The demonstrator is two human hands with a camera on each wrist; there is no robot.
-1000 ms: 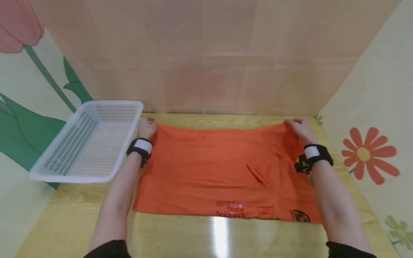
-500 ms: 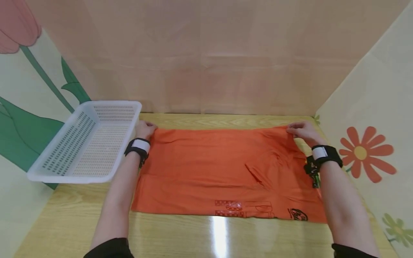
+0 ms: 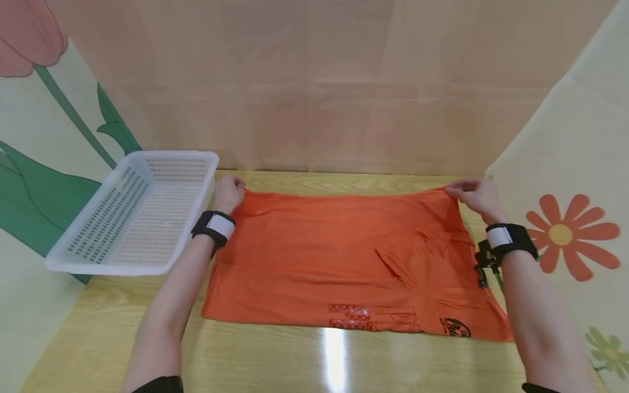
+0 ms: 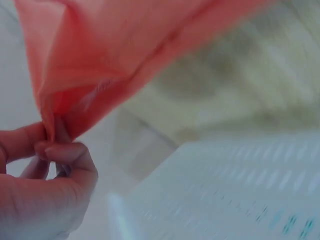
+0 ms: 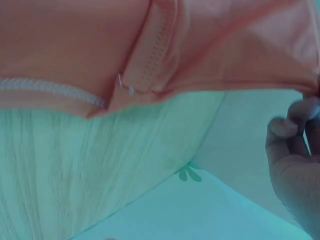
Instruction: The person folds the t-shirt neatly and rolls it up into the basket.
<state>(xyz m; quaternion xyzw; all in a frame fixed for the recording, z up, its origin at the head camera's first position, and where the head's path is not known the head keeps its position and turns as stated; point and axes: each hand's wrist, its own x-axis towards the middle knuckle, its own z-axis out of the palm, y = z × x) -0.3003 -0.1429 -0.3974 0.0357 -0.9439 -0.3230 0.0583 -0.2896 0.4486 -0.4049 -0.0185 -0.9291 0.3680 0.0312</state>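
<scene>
At far left corner: left hand [image 3: 229, 194], fingertips pinching orange garment [image 3: 304, 240].
Far right corner: right hand [image 3: 476, 196], fingertips pinching likewise.
Beside left hand: white basket [image 3: 178, 170].

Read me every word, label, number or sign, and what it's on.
No text reads clearly.
Black script lettering on the orange garment, at its near edge: too small to read reliably.
Red checkered print left of it: no legible word.
Faint pale mark on the garment, left wrist view: too blurred.
</scene>
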